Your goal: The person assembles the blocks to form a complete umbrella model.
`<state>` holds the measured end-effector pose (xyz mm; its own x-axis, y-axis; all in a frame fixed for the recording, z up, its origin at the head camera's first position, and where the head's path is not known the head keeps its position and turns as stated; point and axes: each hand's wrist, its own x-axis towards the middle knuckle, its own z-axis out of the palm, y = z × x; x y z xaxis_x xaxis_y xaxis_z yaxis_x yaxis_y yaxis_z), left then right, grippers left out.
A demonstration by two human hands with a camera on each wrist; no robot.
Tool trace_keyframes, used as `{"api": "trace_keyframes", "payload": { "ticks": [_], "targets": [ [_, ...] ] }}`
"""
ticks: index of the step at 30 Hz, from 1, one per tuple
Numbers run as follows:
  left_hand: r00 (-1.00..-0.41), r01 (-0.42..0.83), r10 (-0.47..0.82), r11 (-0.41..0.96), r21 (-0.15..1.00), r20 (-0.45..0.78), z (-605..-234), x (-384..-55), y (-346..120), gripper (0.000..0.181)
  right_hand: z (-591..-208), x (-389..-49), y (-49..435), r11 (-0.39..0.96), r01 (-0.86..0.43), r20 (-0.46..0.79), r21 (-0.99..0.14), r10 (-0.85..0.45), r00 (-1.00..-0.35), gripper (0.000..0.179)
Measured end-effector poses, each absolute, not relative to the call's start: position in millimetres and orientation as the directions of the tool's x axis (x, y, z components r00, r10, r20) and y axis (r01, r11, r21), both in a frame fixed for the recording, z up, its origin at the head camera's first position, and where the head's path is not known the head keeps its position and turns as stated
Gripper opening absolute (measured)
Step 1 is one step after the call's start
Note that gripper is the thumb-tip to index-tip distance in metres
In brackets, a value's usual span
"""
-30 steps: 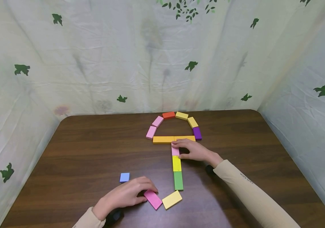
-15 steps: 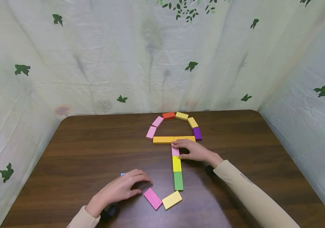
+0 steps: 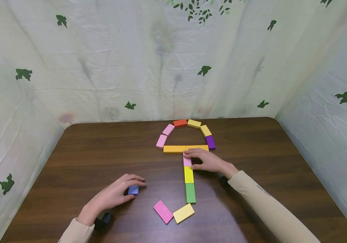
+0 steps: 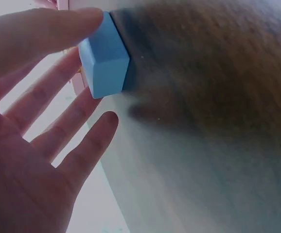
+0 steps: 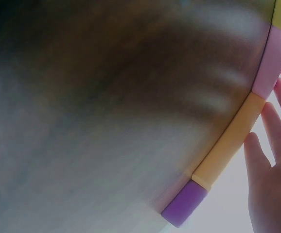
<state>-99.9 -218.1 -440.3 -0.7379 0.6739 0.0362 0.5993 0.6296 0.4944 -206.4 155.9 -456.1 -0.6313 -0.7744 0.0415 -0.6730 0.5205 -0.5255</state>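
Note:
A small blue block (image 3: 133,190) lies at the left of the table. My left hand (image 3: 112,192) reaches over it with extended fingers, its thumb at the near edge. In the left wrist view the thumb overlaps the blue block (image 4: 106,58), and the other fingers spread behind it. My right hand (image 3: 209,160) rests at the top of a column, its fingertips over the light pink block (image 3: 187,161) and its thumb beside the yellow block (image 3: 189,174). The right wrist view shows its fingers (image 5: 279,126) loosely extended along the light pink block (image 5: 272,60) and orange block (image 5: 230,138).
Below the yellow block lies a green block (image 3: 190,193), then a pale yellow block (image 3: 183,213) and a hot pink block (image 3: 163,212), both angled. An orange bar (image 3: 174,149) closes an arch of several blocks, including a red one (image 3: 180,123) and a purple one (image 3: 211,142).
My left hand has let go of the hot pink block and moved left and slightly away from me to the blue block. The right hand and the laid blocks stay put.

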Motion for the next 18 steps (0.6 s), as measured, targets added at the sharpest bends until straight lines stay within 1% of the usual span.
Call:
{"api": "trace_keyframes", "payload": {
  "ticks": [9,18],
  "targets": [
    [-0.712,0.621,0.700,0.593,0.513,0.054,-442.9,-100.8,-218.0,0.040,-454.9,-205.8,156.0,0.520,-0.673,0.043,-0.526,-0.774,-0.632,0.053],
    [-0.700,0.650,0.706,0.570,0.503,0.104,-444.4,-101.8,-213.4,0.032,-456.9,-207.4,156.2,0.521,-0.678,0.047,-0.519,-0.775,-0.631,0.053]
  ]
}}
